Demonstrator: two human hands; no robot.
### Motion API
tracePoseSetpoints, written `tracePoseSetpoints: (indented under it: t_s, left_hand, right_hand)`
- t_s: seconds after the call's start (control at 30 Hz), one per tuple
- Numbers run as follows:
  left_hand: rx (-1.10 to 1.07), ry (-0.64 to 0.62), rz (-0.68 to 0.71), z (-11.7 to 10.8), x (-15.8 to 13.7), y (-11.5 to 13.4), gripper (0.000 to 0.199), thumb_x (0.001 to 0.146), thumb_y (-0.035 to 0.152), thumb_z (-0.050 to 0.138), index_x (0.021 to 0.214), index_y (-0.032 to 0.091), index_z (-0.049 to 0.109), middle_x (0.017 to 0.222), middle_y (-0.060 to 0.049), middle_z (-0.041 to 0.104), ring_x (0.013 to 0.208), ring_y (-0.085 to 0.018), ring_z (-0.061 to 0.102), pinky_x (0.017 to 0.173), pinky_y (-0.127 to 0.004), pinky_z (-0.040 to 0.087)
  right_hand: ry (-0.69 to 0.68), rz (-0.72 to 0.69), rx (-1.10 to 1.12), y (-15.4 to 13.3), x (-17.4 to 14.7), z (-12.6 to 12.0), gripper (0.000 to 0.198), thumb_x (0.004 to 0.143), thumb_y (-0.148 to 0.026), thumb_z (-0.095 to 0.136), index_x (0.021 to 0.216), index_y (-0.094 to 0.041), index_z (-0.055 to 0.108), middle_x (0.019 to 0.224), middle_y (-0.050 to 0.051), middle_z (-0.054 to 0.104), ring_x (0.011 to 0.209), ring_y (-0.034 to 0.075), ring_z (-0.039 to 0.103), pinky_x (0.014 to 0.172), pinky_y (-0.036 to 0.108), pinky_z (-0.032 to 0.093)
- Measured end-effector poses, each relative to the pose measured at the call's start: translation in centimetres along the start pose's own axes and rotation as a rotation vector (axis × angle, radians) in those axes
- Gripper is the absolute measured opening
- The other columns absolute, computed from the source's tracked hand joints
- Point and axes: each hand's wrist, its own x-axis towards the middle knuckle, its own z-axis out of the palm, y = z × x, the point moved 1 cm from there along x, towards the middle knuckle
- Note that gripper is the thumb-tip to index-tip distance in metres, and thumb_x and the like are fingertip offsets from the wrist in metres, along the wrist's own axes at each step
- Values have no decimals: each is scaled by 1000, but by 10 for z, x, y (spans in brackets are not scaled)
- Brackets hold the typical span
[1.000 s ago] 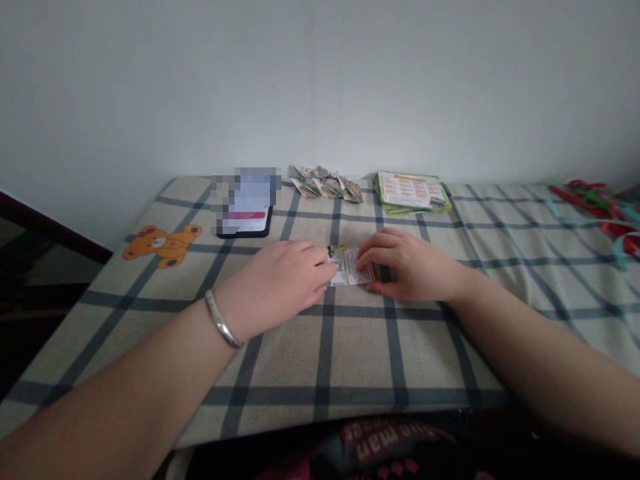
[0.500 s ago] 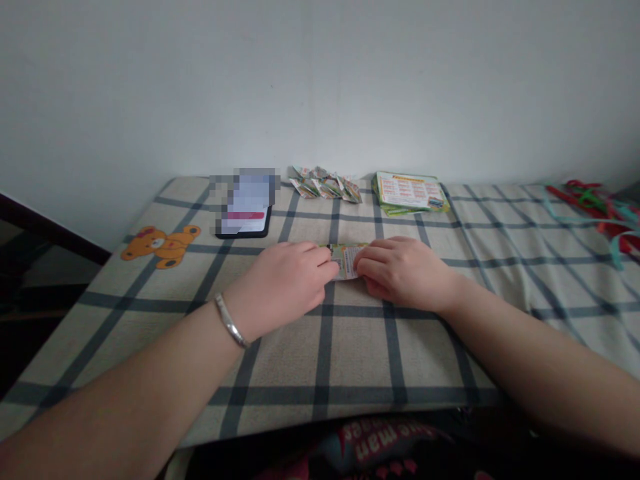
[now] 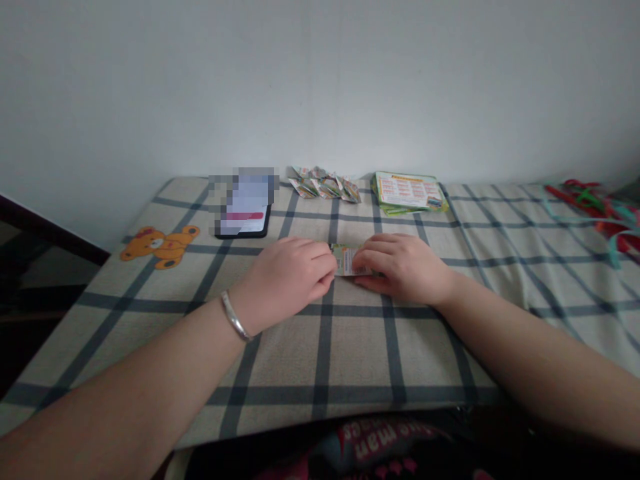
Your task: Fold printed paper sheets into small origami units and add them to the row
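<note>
Tablecloth (image 3: 360, 353), paper (image 3: 344, 257) now less exposed

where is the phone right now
In the head view, the phone lies left of centre on the checked tablecloth, near the wall. It sits between the bear cutout and the folded paper pieces, beyond the left hand.

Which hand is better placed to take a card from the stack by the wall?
Probably the right hand: it sits almost in front of the card stack, while the left hand lies farther off, nearer the phone. Both hands are on the small printed paper, so neither is free.
</note>
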Motion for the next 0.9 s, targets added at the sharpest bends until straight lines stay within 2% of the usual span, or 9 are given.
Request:
tracePoseSetpoints:
  t_s: [0.17,0.3,0.47,0.57,0.73,0.9]
  left_hand:
    - [15,10,7,1,0,-1,14,88,19,52,80,18,63,82,-2,64,80,-18,60,73,-33,47]
    - [38,-16,0,1,-1,-4,12,88,18,54,89,18,66,91,-3,66,88,-21,61,79,-37,48]
    - [15,-89,1,-1,-2,-4,12,89,19,56,92,20,67,98,-3,66,94,-23,60,79,-38,49]
    - [22,-91,24,-4,-2,0,12,89,20,57,94,22,68,99,-3,66,92,-23,60,77,-38,49]
    - [37,-109,71,-7,-4,2,11,88,19,60,93,23,69,96,-2,66,88,-22,60,72,-36,49]
    - [-14,-162,43,-7,-5,-2,13,88,19,60,95,23,70,100,-2,66,92,-20,60,76,-35,50]
  right_hand:
    - [11,-33,9,6,-3,-2,15,92,-22,50,95,-17,63,97,8,68,91,19,60,78,32,44]
    - [-6,-45,5,7,-4,-5,11,89,-20,51,90,-18,62,98,8,68,94,20,60,81,33,45]
    - [-53,-39,9,3,-3,-5,7,83,-18,56,87,-17,61,95,8,68,94,22,59,80,33,45]
    - [-80,-20,-1,2,-3,-5,9,80,-18,58,88,-17,62,94,8,67,91,22,59,78,33,44]
    - [-79,-34,175,0,-5,-8,9,80,-17,59,88,-18,64,88,4,68,85,18,59,75,30,44]
    - [-63,-86,328,1,-7,-9,12,88,-22,57,92,-21,69,97,1,72,89,15,62,78,29,46]
